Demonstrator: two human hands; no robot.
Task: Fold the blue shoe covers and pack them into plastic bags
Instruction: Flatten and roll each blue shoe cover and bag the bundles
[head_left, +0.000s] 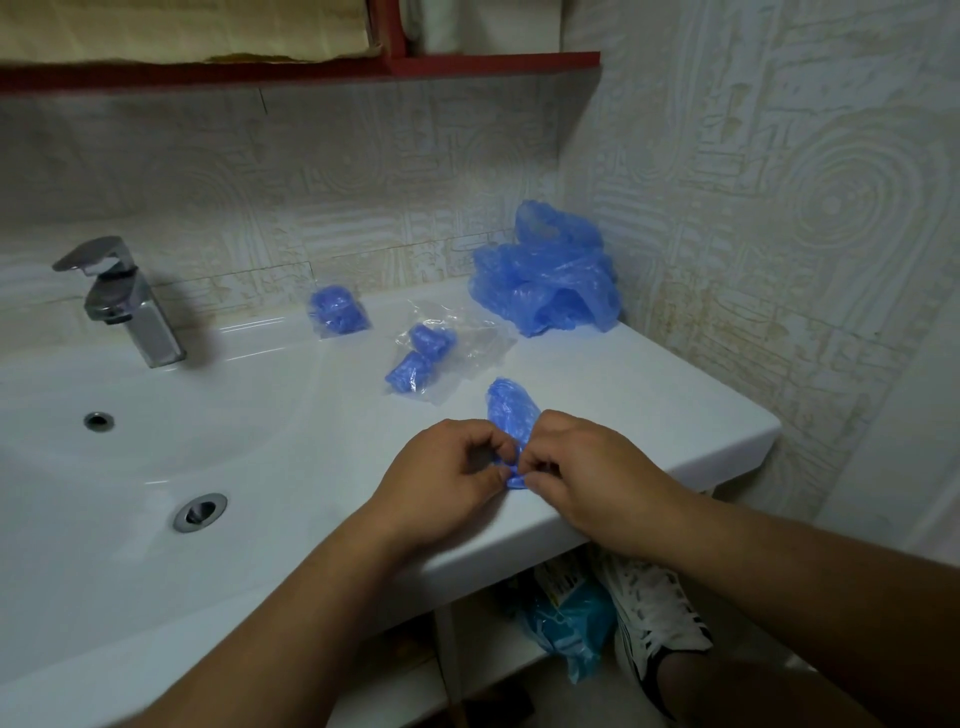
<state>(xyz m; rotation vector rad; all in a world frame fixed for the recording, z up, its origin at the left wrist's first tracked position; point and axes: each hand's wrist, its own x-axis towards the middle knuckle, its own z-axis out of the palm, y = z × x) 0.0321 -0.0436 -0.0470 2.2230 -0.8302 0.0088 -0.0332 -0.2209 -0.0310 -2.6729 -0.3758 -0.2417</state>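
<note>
At the white table's (675, 415) front edge, right of the basin (78, 519), the left hand (447, 483) and right hand (587, 478) each pinch a crinkled, translucent blue shoe cover (511, 410); open surface stretches towards the wall-side pile (545, 280).

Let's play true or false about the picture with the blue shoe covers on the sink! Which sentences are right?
1. Both the left hand and the right hand pinch one shoe cover. True.
2. The pile of loose covers sits right beside the tap. False: it sits in the counter's far corner by the wall, away from the tap.
3. A clear plastic bag on the counter holds folded blue covers. True.
4. Water is running from the tap. False: no water is coming out.
</note>
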